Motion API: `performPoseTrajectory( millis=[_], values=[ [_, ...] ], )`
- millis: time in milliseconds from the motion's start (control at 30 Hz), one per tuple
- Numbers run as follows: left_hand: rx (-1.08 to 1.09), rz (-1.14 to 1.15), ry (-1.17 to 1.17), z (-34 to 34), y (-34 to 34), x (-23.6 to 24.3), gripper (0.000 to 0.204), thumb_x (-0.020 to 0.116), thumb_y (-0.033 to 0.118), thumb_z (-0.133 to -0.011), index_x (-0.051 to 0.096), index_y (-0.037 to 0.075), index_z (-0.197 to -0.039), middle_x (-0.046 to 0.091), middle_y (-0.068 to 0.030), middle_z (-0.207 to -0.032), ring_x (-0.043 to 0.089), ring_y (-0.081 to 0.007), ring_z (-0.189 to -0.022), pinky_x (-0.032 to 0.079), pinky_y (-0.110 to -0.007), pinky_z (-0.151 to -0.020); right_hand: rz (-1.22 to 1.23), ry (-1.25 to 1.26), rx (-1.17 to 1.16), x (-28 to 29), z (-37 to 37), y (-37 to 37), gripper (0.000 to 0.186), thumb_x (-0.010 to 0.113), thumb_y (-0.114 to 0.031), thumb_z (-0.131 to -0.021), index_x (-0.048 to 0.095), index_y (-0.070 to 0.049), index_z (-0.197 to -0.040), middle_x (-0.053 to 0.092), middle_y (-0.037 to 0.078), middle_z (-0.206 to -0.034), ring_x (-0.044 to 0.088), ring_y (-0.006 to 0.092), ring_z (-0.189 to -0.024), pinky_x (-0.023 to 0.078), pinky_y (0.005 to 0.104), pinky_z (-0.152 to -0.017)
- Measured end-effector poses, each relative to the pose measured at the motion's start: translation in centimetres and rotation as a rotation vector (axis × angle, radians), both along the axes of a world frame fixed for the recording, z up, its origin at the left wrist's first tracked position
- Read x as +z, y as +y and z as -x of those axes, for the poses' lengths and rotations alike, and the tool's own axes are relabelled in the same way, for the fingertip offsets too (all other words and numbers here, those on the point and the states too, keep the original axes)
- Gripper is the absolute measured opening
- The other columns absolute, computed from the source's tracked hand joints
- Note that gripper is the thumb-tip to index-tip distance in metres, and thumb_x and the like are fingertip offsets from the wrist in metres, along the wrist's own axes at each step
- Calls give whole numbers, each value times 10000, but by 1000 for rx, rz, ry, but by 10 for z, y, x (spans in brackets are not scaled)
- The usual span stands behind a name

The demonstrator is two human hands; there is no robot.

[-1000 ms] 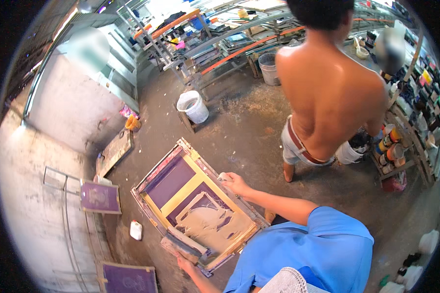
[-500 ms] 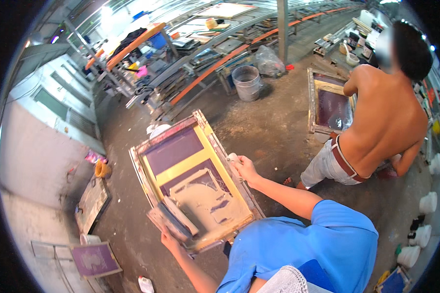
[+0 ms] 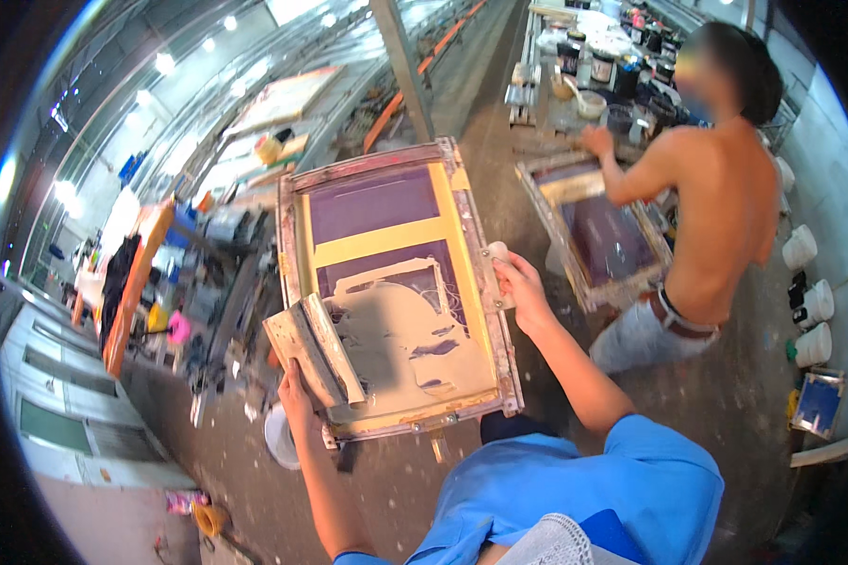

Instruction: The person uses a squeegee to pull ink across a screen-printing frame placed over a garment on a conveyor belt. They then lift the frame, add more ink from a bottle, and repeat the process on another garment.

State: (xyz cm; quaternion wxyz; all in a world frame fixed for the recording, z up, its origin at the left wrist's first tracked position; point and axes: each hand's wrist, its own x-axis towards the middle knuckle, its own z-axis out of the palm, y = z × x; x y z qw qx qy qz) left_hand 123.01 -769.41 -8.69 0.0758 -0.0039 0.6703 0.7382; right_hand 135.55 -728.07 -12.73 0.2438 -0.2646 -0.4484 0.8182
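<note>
My left grip is curled round the squeegee, my right grip round the frame's side, seemingly steadying both.

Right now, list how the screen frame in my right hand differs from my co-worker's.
The held frame has beige paste across its lower part; the worker's frame shows mostly dark purple mesh. A squeegee overlaps the held frame's left side; none shows on the worker's frame. The held frame looks larger in view than the worker's frame. Both are rectangular, with purple mesh.

Hands holding framed screen and squeegee, co-worker beside second frame
</note>
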Motion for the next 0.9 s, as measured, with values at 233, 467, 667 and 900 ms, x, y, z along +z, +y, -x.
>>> performPoseTrajectory(
  millis=[233,467,667,900],
  values=[
    [-162,-37,-11,192,164,38,429,580,371,-1022,654,-47,-1082,704,-89,-977,674,-145,-805,550,-298,-694,-20,114,-182,45,133,129,228,659,-167,-913,662,-52,-1110,517,-67,-746,445,40,-650,355,227,-619],
    [-281,-39,-40,341,283,55,496,581,402,-1015,643,-68,-1162,715,-111,-1031,701,-171,-876,562,-305,-762,-92,105,-320,64,247,226,396,634,-148,-926,609,7,-1289,588,-39,-812,503,48,-678,402,214,-627],
    [-482,-105,58,486,431,40,437,576,363,-1025,656,-47,-1155,707,-71,-1005,663,-118,-848,539,-279,-751,-165,79,-523,49,346,346,424,677,-161,-911,600,-44,-1311,576,-36,-842,486,41,-700,382,209,-631],
    [-659,-108,-27,608,624,59,501,590,420,-1009,658,-58,-1143,698,-73,-1032,634,-112,-895,501,-263,-793,-338,-34,-705,97,428,503,357,677,-212,-924,643,-43,-1236,569,-23,-838,464,44,-664,363,205,-586]
  ],
)
